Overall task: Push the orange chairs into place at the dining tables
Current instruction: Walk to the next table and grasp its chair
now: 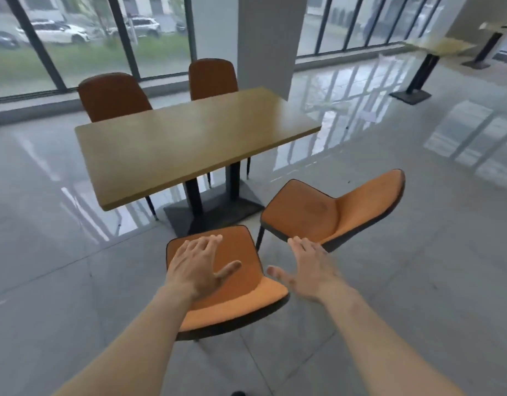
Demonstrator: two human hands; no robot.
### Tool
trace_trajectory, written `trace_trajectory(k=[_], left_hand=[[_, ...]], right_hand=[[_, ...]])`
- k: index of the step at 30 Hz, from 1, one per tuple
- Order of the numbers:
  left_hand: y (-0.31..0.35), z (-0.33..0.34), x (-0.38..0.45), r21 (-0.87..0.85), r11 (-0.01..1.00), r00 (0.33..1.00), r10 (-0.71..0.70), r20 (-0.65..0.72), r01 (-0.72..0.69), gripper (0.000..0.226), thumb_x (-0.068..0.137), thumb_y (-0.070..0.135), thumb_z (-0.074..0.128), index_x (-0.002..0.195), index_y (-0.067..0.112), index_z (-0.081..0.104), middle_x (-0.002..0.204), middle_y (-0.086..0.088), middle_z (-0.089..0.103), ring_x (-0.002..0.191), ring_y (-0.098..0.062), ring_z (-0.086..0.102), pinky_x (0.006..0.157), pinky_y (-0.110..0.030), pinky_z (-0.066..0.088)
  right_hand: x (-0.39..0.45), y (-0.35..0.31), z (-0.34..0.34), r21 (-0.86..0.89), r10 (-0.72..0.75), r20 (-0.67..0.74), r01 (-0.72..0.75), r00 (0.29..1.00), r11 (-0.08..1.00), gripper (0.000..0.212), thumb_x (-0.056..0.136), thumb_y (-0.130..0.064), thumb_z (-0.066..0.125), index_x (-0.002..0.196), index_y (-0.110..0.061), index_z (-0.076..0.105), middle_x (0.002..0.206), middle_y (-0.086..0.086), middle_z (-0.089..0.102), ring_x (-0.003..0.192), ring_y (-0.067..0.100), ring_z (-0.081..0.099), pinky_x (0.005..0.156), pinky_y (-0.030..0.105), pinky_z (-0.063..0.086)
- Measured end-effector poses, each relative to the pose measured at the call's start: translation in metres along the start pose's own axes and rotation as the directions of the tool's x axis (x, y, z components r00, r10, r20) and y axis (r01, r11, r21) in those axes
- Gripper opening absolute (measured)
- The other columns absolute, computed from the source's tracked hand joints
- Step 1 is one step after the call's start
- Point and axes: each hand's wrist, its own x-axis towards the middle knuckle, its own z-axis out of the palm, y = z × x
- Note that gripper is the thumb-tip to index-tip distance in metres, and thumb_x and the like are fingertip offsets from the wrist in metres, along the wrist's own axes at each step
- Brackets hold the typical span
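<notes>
Left hand [199, 268]: fingers spread, palm down, over the back of the near chair [226, 281]; holding nothing, and whether it touches the chair cannot be told. Right hand [309, 270]: fingers spread, palm down, in the air just right of the near chair, with its fingertips before the front edge of the second chair [332, 210]; holding nothing. Near chair: orange seat and back with dark trim, standing on the floor [60, 252] just short of the table's near side, back toward the camera, seat not under the tabletop. Second chair: same orange make, to the right of the near chair and close to the table's near right corner, turned at an angle so its back points to the right, well out from under the tabletop. Table [189, 141]: rectangular wooden top on two dark posts with a dark flat base [218, 210]. Two more orange chairs at the table's far side, left one [113, 97] and right one [213, 78], both pushed in with backs upright. White pillar [263, 38] behind the table. Glass wall [89, 38] beyond, with parked cars outside. Other tables [443, 47] at far right, blurred
</notes>
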Motion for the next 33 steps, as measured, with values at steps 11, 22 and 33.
trace_trajectory(k=[11,22,33], left_hand=[[-0.018,0.085,-0.074,-0.056,0.957,0.953,-0.274,0.128,0.283,0.097,0.082,0.092,0.027,0.158,0.032,0.021,0.162,0.007,0.033,0.148,-0.019,0.03,0.121,-0.043,0.021],[-0.008,0.14,-0.091,-0.03,0.951,0.95,-0.304,0.063,0.307,0.083,0.08,0.094,0.02,0.139,0.04,0.042,0.138,0.016,0.049,0.131,-0.013,0.039,0.117,-0.039,0.024],[-0.032,0.127,-0.059,-0.028,0.939,0.939,-0.342,0.034,0.343,0.08,0.08,0.093,0.021,0.136,0.04,0.043,0.135,0.016,0.05,0.129,-0.014,0.038,0.118,-0.038,0.023]], right_hand=[[0.021,-0.003,0.097,-0.037,-0.269,0.264,0.288,0.926,0.957,0.104,0.086,-0.084,0.043,0.163,-0.018,0.018,0.169,0.003,0.02,0.157,0.024,0.011,0.128,0.044,0.008],[0.04,0.024,0.152,-0.018,-0.382,0.24,0.398,0.892,0.917,0.087,0.091,-0.077,0.045,0.154,-0.018,0.034,0.153,0.001,0.044,0.144,0.023,0.032,0.123,0.043,0.02],[0.085,-0.002,0.149,-0.054,-0.404,0.273,0.433,0.873,0.9,0.077,0.094,-0.073,0.045,0.148,-0.019,0.039,0.146,0.002,0.047,0.136,0.027,0.037,0.118,0.045,0.025]])
